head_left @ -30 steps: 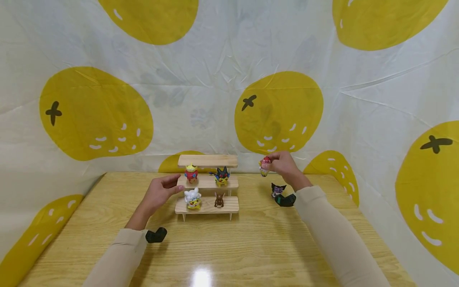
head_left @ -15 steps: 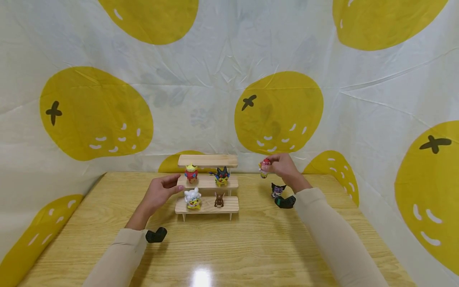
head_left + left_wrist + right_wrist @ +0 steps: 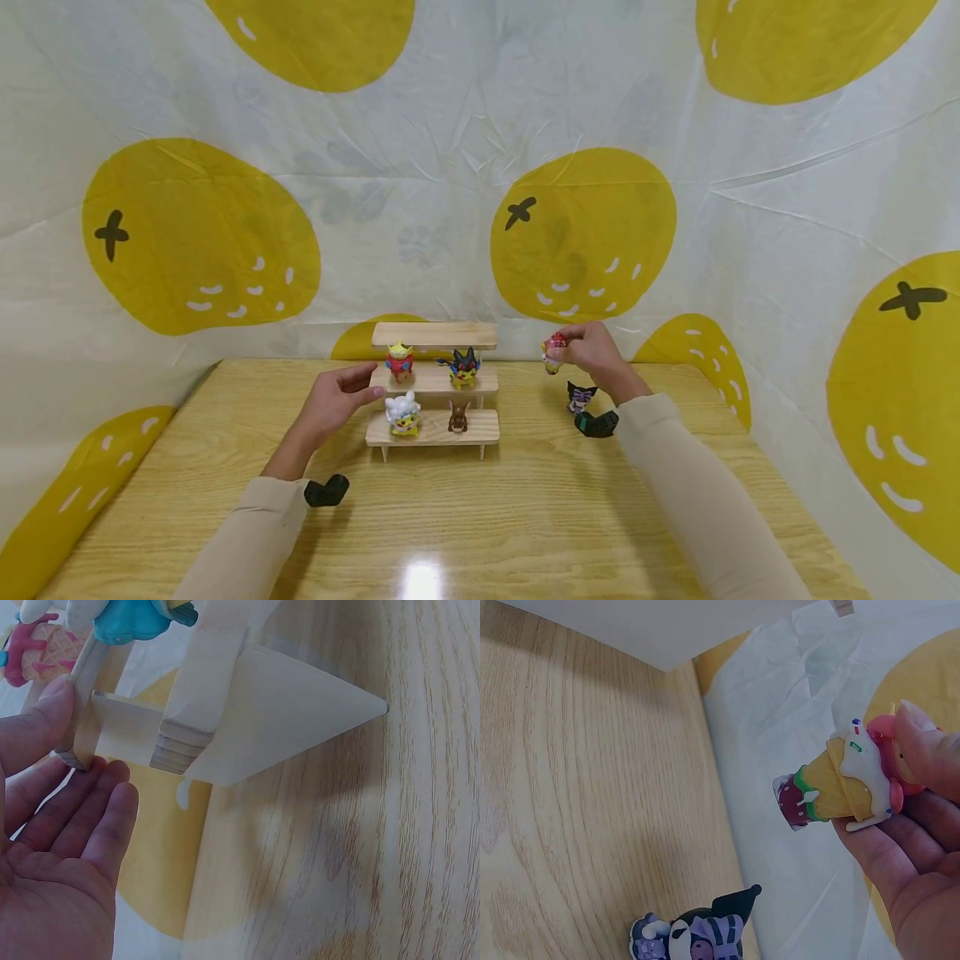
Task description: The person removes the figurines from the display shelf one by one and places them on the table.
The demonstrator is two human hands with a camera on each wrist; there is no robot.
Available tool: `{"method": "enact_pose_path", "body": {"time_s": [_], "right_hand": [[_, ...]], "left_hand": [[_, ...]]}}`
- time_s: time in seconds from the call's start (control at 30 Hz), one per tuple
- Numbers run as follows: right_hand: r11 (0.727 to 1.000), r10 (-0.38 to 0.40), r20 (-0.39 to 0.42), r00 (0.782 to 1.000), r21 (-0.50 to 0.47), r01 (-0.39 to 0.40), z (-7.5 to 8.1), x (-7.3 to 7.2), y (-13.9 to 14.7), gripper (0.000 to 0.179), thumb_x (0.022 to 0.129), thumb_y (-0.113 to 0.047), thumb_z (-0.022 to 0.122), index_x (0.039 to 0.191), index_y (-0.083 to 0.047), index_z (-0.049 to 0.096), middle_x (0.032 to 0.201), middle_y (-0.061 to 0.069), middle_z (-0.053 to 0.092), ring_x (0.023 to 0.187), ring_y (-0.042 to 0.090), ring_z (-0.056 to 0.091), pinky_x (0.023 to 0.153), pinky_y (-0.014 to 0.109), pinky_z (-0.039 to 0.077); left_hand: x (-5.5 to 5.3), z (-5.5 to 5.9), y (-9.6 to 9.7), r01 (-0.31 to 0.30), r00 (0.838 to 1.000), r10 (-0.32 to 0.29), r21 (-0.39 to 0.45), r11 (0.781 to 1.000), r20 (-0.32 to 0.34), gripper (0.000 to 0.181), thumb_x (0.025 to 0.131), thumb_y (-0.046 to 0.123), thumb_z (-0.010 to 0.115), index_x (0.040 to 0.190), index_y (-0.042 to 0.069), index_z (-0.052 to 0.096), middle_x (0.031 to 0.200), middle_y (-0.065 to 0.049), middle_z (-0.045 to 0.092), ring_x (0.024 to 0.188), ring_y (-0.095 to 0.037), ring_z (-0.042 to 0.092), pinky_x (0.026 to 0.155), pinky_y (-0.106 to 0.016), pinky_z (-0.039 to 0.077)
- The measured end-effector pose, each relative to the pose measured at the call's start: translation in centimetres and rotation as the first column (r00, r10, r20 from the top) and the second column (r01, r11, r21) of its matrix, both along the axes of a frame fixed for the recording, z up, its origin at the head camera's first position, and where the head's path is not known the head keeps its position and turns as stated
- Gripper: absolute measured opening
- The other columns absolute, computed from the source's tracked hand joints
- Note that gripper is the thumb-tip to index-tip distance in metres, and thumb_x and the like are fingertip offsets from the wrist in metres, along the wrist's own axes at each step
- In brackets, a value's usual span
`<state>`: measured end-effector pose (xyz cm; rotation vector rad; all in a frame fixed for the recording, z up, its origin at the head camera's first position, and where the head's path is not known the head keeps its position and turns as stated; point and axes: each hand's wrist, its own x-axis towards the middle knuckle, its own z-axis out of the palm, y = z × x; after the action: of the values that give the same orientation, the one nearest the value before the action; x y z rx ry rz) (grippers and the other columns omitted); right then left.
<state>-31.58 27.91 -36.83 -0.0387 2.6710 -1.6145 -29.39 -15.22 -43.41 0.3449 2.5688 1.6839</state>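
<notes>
My left hand holds the left end of the middle tier of a three-step wooden display stand. In the left wrist view its thumb lies against the board's edge, with fingertips below. To the right of the stand, raised above the table, my right hand pinches an ice-cream-cone figurine by its pink head, cone end outward. The middle tier bears a red figurine with a yellow top and a black-eared yellow figurine. A white-hooded figurine and a brown figurine stand on the lowest tier.
A black-hooded purple figurine stands on the wooden table below my right hand. Behind the table hangs a white curtain with yellow fruit prints. Black wrist devices show at both cuffs.
My right hand has lowered very slightly with the ice-cream-cone figurine, which has turned a little in the fingers. The left hand and the stand stay where they were.
</notes>
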Motion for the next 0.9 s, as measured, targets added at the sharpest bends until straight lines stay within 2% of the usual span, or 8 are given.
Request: {"method": "enact_pose_path", "body": {"time_s": [0.3,0.6,0.9], "right_hand": [[1.0,0.012,0.0,1.0,-0.017,-0.012,-0.3,0.1,-0.1,0.032,0.097,-0.007,0.073,0.125,0.008,0.071,0.116,0.022,0.074,0.101,0.026,0.07,0.105,0.046,0.053],[1.0,0.016,-0.003,1.0,-0.002,-0.016,-0.6,0.1,0.0,0.029,0.097,-0.006,0.073,0.122,0.008,0.073,0.108,0.014,0.075,0.092,0.018,0.07,0.092,0.033,0.058],[1.0,0.01,0.007,1.0,0.017,-0.01,-1.1,0.0,0.0,0.034,0.097,-0.006,0.071,0.128,0.008,0.07,0.123,0.025,0.07,0.099,0.021,0.07,0.088,0.028,0.059]], "left_hand": [[0.0,0.0,0.0,-0.004,1.0,0.004,0.003,1.0,0.004,0.064,0.1,0.029,0.072,0.155,0.004,0.05,0.16,-0.022,0.047,0.147,-0.04,0.049,0.116,-0.053,0.047],[0.1,0.1,0.0,-0.002,1.0,0.002,-0.005,1.0,-0.005,0.065,0.101,0.028,0.072,0.155,0.002,0.049,0.159,-0.022,0.048,0.148,-0.04,0.048,0.117,-0.054,0.047],[0.0,0.1,0.0,0.0,1.0,0.0,-0.01,1.0,-0.011,0.065,0.101,0.028,0.072,0.155,0.0,0.048,0.158,-0.023,0.049,0.147,-0.04,0.049,0.117,-0.054,0.046]]}}
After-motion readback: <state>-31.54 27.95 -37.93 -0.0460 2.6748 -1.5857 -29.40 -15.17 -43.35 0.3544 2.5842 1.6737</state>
